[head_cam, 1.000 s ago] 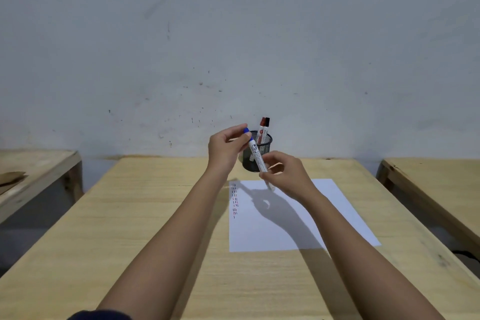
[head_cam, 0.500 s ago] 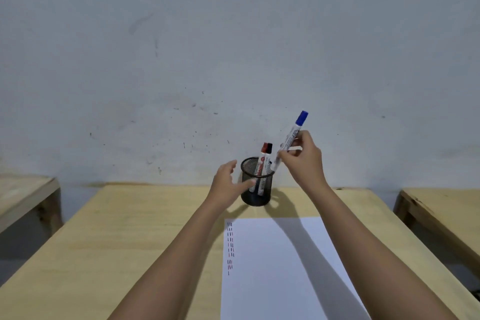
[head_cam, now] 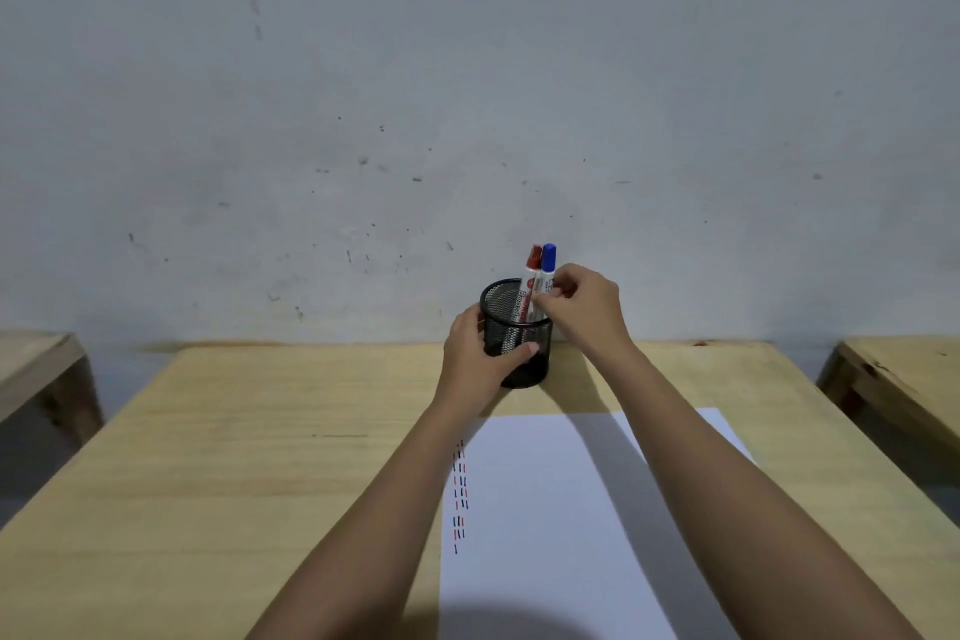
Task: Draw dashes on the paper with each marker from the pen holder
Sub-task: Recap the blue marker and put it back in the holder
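Note:
A black mesh pen holder [head_cam: 511,338] stands at the far edge of the wooden table [head_cam: 260,457]. My left hand [head_cam: 475,361] wraps around its left side. A red-capped marker [head_cam: 531,276] stands inside it. Beside that, a blue-capped marker [head_cam: 546,270] sits partly in the holder, with the fingers of my right hand [head_cam: 584,309] pinched on its barrel. A white paper [head_cam: 571,525] lies in front of the holder, with columns of short red, black and blue dashes [head_cam: 459,496] along its left edge.
A grey wall [head_cam: 467,94] rises right behind the holder. Another wooden table [head_cam: 31,369] stands at the left and one more wooden table [head_cam: 904,374] at the right, each across a gap.
My right hand lowered the blue marker from above the holder down into it beside the red one. My left hand closed around the holder's side. The view tilted down slightly.

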